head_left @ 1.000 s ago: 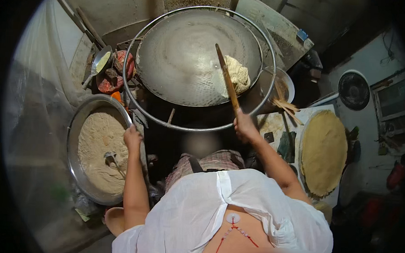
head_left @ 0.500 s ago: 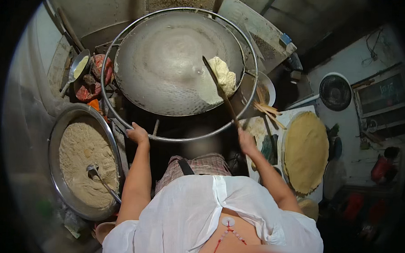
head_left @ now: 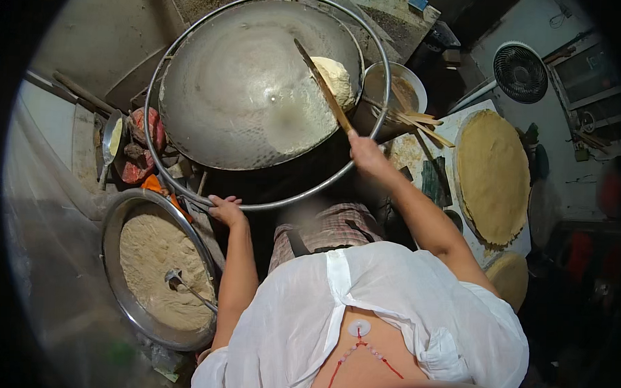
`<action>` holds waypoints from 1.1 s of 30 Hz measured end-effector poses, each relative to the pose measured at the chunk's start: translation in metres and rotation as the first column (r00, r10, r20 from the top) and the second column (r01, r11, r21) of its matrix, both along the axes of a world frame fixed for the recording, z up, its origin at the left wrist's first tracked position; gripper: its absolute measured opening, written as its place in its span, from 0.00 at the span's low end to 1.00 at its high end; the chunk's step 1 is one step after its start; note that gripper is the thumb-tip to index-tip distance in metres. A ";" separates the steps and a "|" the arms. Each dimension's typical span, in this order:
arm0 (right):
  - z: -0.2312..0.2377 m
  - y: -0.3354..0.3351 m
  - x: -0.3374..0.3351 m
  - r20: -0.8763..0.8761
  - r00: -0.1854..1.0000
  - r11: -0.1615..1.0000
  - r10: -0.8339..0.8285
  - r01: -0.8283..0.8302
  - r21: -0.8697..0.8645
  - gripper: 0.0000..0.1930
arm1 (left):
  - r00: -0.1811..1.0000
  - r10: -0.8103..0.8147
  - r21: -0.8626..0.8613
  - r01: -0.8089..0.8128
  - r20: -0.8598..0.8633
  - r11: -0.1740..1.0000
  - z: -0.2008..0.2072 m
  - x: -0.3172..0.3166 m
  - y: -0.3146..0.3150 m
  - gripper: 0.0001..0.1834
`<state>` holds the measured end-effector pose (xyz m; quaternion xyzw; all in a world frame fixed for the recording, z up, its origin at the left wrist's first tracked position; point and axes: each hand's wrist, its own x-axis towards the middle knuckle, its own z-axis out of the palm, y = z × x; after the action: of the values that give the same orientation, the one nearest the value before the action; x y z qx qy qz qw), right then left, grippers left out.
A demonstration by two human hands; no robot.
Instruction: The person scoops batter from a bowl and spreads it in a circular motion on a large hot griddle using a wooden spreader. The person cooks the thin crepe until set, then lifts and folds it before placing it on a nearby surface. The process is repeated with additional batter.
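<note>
My right hand (head_left: 368,157) is closed around the handle of a long, flat wooden scraper (head_left: 322,86). Its dark blade slants up and left over a large round grey griddle (head_left: 222,74), against a lump of pale dough (head_left: 336,78). A thin smear of the dough (head_left: 296,128) covers the griddle's near right part. A metal ring (head_left: 303,196) circles the griddle, and my left hand (head_left: 228,210) holds its near left side, fingers partly hidden. Closest to that hand is a steel basin (head_left: 110,255) of beige dough (head_left: 159,260), with a metal ladle (head_left: 177,280) in it.
On the right, a stack of round tan flatbreads (head_left: 492,176) lies on a white board (head_left: 521,246). Behind it are a bowl (head_left: 417,85) and wooden sticks (head_left: 422,123). A small pan (head_left: 113,138) and red bundle (head_left: 147,130) sit at the left. A fan (head_left: 520,71) stands far right.
My right hand has drawn the scraper up and left over the griddle, and the dough lump looks smaller. My left hand stays at the ring. The whole view has shifted.
</note>
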<state>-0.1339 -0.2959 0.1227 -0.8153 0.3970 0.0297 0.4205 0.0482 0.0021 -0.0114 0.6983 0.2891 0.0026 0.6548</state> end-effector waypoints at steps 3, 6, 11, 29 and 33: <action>-0.023 0.039 -0.047 0.146 0.949 0.933 0.279 -0.232 -0.275 0.19 | 0.988 -0.116 0.196 0.135 -0.104 0.971 0.006 0.006 0.007 0.35; -0.075 -0.021 -0.086 -0.033 0.924 0.773 0.380 -0.337 -0.537 0.18 | 0.989 -0.141 0.299 0.150 -0.053 0.942 0.012 0.026 0.005 0.34; -0.005 0.016 0.019 0.152 0.988 0.996 -0.026 0.013 0.087 0.35 | 0.985 -0.156 0.497 0.099 0.074 0.862 0.004 0.070 0.072 0.29; -0.043 -0.014 -0.019 0.029 0.981 0.938 0.192 -0.175 -0.299 0.24 | 0.974 -0.212 0.569 0.128 0.085 0.813 -0.020 0.059 0.055 0.29; -0.011 0.043 -0.008 0.196 0.966 0.982 0.166 -0.145 -0.117 0.26 | 0.971 -0.232 0.488 0.174 0.062 0.856 0.027 0.056 0.065 0.32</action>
<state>-0.1418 -0.2527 0.1116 -0.8631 0.2873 -0.0417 0.4133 0.1046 0.0672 0.0159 0.8635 0.1646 0.0463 0.4745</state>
